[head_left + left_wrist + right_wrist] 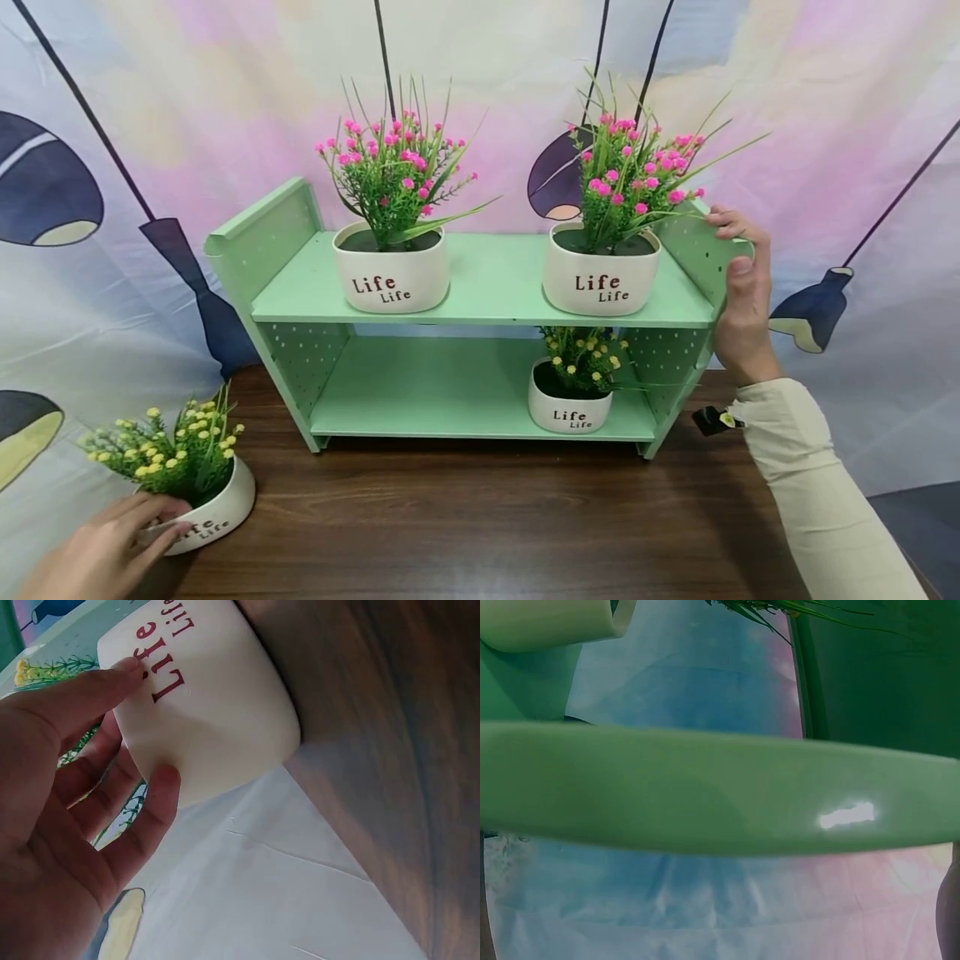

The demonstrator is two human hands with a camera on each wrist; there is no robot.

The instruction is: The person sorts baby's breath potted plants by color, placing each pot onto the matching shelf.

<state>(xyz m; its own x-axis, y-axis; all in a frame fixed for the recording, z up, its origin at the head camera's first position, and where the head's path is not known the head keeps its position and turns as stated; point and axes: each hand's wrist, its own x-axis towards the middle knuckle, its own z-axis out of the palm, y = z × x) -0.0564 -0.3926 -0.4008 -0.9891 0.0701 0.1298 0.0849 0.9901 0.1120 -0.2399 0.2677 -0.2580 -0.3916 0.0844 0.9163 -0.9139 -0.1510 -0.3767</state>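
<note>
At the lower left of the head view, my left hand [112, 537] pinches the rim of a white oval flowerpot [234, 500] with yellow artificial flowers. In the left wrist view the thumb lies on the red lettering of this flowerpot [225, 720], with other fingers at its rim and end. The pot stands low at the table's left side. On the far right, my right hand [742, 308] grips the side panel of a green two-tier shelf [495, 275], fingers over its top and thumb at the front. The shelf's edge [690, 791] crosses the right wrist view.
Two white pots with pink flowers, one left [393, 279] and one right [600, 279], stand on the upper tier. A smaller-looking pot with yellow flowers [570, 410] stands at the lower tier's right. Beneath is a dark wooden table [450, 517]; a painted cloth [480, 42] hangs behind.
</note>
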